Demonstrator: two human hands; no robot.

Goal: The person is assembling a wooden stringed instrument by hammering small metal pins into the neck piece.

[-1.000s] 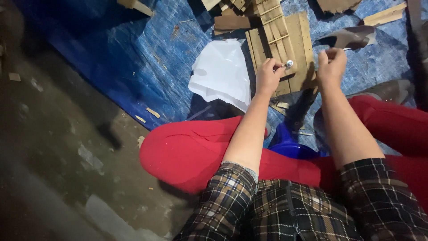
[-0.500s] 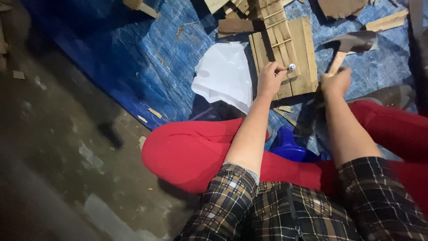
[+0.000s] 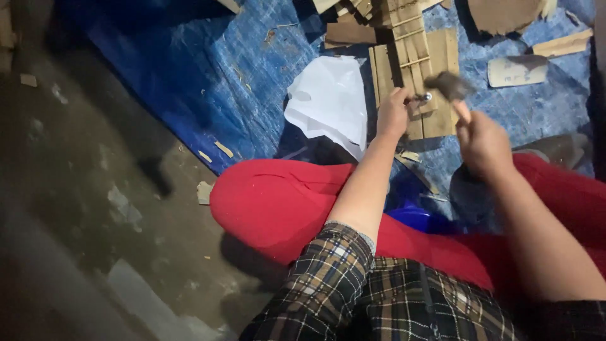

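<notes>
Hammer (image 3: 449, 88) and slatted wooden panel (image 3: 416, 82) meet at the top of the head view, the panel lying flat on a blue tarp (image 3: 208, 82). The right hand (image 3: 483, 144) is closed around the hammer's wooden handle just below and to the right of the panel, with the blurred dark head hanging over the panel's right half, slightly above the wood. The left hand (image 3: 392, 113) rests on the panel's lower left part, fingers pinched together on a small shiny metal piece (image 3: 427, 97) that looks like a nail or screw; it is too small to tell which. The hammer head lies just to the right of that metal piece, very close to the left fingertips. A white sheet (image 3: 328, 101) lies on the tarp just left of the panel, touching its edge. Scraps of wood and cardboard (image 3: 517, 69) are scattered to the right of the panel and above it. Nearer the camera than the panel are red trouser legs (image 3: 284, 202), plaid sleeves (image 3: 328, 278) and a blue object (image 3: 420, 218) between the legs.
</notes>
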